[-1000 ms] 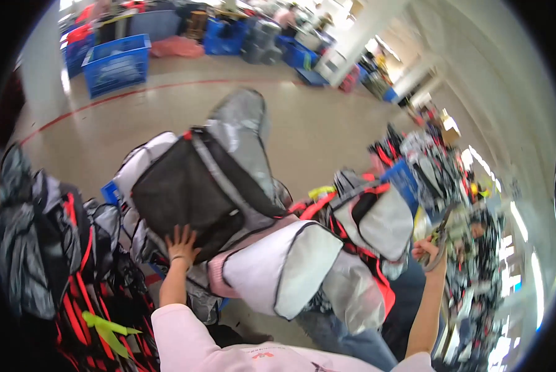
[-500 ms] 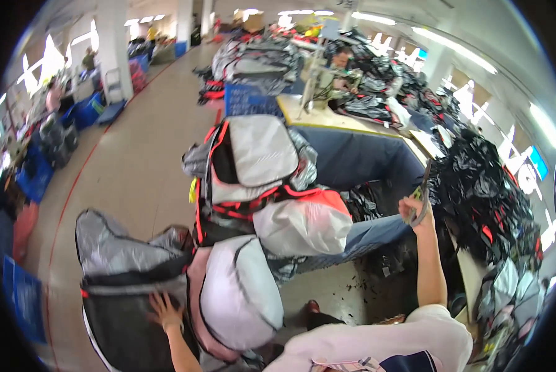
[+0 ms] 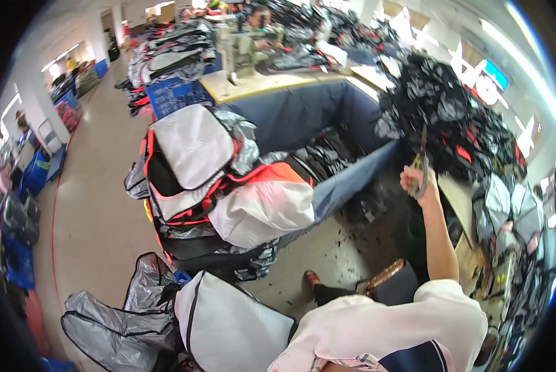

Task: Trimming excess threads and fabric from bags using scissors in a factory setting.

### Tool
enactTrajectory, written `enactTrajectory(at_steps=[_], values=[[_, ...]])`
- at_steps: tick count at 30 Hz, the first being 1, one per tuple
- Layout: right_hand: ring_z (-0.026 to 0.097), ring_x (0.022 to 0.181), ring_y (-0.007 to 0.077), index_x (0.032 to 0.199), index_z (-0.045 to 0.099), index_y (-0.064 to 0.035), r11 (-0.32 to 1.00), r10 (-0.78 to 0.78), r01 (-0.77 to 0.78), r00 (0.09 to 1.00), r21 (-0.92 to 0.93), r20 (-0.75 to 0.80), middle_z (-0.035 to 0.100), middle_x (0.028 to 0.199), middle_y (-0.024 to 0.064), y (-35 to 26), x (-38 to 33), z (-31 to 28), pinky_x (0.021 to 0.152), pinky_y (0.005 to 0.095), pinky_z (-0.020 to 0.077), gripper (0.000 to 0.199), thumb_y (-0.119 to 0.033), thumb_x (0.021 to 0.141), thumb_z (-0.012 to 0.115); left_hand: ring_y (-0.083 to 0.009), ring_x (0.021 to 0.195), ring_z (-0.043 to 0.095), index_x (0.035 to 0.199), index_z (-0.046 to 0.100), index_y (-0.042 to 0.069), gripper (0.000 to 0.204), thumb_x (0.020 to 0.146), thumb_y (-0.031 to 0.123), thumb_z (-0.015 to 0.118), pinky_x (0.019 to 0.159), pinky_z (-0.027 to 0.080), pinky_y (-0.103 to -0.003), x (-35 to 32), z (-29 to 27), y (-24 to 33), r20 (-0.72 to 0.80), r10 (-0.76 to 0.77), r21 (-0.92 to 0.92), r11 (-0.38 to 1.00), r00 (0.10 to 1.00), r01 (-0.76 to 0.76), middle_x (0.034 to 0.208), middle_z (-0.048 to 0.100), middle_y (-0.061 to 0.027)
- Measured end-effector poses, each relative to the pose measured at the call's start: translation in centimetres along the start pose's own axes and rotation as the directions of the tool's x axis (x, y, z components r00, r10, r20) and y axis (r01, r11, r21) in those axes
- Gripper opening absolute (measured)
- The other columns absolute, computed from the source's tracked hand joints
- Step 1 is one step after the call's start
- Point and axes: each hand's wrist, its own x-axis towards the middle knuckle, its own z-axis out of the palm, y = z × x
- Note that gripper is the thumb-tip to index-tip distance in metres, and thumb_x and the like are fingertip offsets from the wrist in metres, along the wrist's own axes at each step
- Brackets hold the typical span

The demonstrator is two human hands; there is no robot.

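Note:
My right hand is raised at the right, its fingers closed round the handles of a pair of scissors whose blades point up and away. My left hand is out of the picture. At the bottom lies a white and grey bag piece with black piping, touching silver-lined flaps on its left. Farther off sits a stack of bags with a grey panel, red-orange trim and a crumpled white fabric part.
A pale-topped sewing table stands beyond, and a person sits behind its machine. Dark blue cloth hangs below the table. A black heap is at the right. Scraps litter the floor. A blue crate stands farther back.
My left hand, earlier spread on a black bag panel, has left the picture. The view has swung right and the near bag pieces sit lower. The scissors stay in my right hand.

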Motion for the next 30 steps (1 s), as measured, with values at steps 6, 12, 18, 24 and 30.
enactTrajectory(at_steps=[6, 12, 18, 24, 30], values=[[0.058, 0.057, 0.0106, 0.081, 0.054, -0.0074, 0.976, -0.02, 0.002, 0.996, -0.217, -0.082, 0.058, 0.071, 0.0022, 4.4, 4.6, -8.8, 0.05, 0.0226, 0.0489, 0.025, -0.019, 0.074, 0.074, -0.0332, 0.107, 0.047, 0.112, 0.053, 0.007, 0.043, 0.081, 0.035, 0.062, 0.093, 0.038, -0.054, -0.6, -0.4, 9.9, -0.244, 0.005, -0.379, 0.92, 0.97, -0.1, 0.112, 0.05, -0.0144], [0.042, 0.036, 0.0086, 0.063, 0.049, -0.0085, 0.856, 0.174, -0.315, 0.922, -0.41, -0.345, 0.043, 0.047, -0.0013, 14.9, 8.9, -21.4, 0.035, 0.0231, 0.031, 0.033, -0.024, 0.071, 0.077, -0.0313, 0.099, 0.059, 0.112, 0.055, 0.0, 0.042, 0.083, 0.03, 0.061, 0.087, 0.047, -0.044, -8.2, 2.5, 19.8, -0.354, 0.058, -0.622, 0.731, 0.933, -0.281, 0.105, 0.061, -0.016], [0.044, 0.037, 0.0102, 0.066, 0.048, -0.01, 0.849, 0.461, -0.523, 0.8, -0.071, -0.384, 0.046, 0.051, -0.0011, 21.1, 11.9, -25.7, 0.035, 0.0238, 0.0362, 0.033, -0.023, 0.071, 0.078, -0.0232, 0.096, 0.061, 0.118, 0.053, -0.004, 0.036, 0.089, 0.017, 0.057, 0.082, 0.051, -0.032, -26.4, 10.3, 53.5, -0.141, 0.706, -0.572, 0.514, 0.694, -0.639, 0.106, 0.062, -0.0177], [0.044, 0.037, 0.0119, 0.064, 0.048, -0.0092, 0.856, 0.507, -0.499, 0.766, 0.132, -0.396, 0.045, 0.051, 0.0003, 24.7, 14.6, -28.5, 0.036, 0.0256, 0.0363, 0.03, -0.019, 0.075, 0.074, -0.018, 0.088, 0.062, 0.117, 0.055, 0.001, 0.036, 0.083, 0.008, 0.063, 0.076, 0.05, -0.029, -35.2, 25.9, 69.3, 0.422, 0.872, -0.46, 0.44, 0.246, -0.771, 0.102, 0.064, -0.0141], [0.045, 0.038, 0.0132, 0.065, 0.049, -0.0086, 0.783, 0.589, -0.586, 0.593, 0.208, -0.548, 0.045, 0.051, 0.0006, 27.8, 16.4, -29.9, 0.036, 0.0269, 0.0355, 0.028, -0.017, 0.076, 0.073, -0.0226, 0.089, 0.064, 0.111, 0.059, 0.001, 0.038, 0.08, 0.022, 0.066, 0.077, 0.05, -0.032, -32.8, 47.0, 77.0, 0.671, 0.679, -0.356, 0.647, 0.297, -0.674, 0.099, 0.066, -0.015]])
